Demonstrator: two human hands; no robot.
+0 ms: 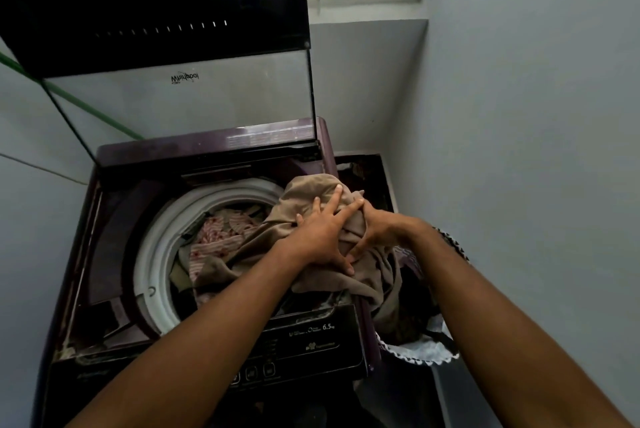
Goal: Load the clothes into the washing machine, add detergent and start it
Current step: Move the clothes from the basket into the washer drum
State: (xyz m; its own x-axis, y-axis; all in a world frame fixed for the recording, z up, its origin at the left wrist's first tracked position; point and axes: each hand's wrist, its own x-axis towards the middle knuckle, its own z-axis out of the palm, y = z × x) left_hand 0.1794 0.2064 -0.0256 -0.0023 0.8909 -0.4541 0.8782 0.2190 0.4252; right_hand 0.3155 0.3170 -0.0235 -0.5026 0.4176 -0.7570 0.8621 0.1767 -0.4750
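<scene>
The washing machine (114,205) fills the corner, its glass lid (166,46) standing upright at the back, and everything else sits in relation to it. Inside its white drum ring (156,254) lies a pink-striped garment (221,237), already down in the tub. Over the machine's right rim, half in the drum and half trailing outward, hangs the beige cloth (311,195), a big loose bundle whose tail drops toward the laundry basket (426,351) standing just beside the machine's right flank. It looks soft and limp, light enough for anyone, with no stiffness at all; to my eye it will sag and slide wherever it is not supported, and the hanging end could drag the rest back out over the rim. The left hand (322,237) lies spread on top of the bundle, fingers straight and wide, pressing it down toward the drum. The right hand (374,230) is at the bundle's right side with fingers dug into the folds, seemingly gripping a handful. The sensible place to take hold is the bunched middle, gathering the trailing part up first. The control panel (311,341) along the machine's front edge sits untouched, and I see no detergent anywhere.
</scene>
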